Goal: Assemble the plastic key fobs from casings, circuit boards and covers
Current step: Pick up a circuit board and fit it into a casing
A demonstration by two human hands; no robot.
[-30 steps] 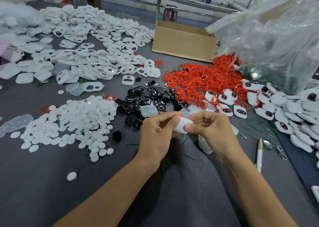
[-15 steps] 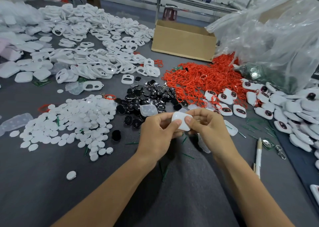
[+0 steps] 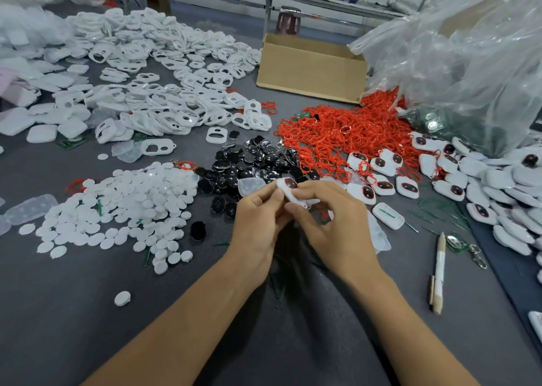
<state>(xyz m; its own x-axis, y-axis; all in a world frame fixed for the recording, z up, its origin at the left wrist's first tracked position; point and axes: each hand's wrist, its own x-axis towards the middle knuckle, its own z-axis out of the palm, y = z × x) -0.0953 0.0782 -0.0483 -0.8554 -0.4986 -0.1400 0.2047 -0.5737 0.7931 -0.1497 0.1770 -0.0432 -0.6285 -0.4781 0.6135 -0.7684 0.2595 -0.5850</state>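
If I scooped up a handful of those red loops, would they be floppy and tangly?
Probably floppy: the red loops are thin and lie bent in all shapes. They would likely come up in a clump, since they are heaped and interlaced. They look light for their size.

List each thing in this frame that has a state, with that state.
left hand: pinching the key fob.
right hand: pinching the key fob.
key fob: held between both hands, dark window up.
cardboard box: top open, contents hidden.
open casing: lying uncovered, green strip inside.
pen: lying flat on the table.
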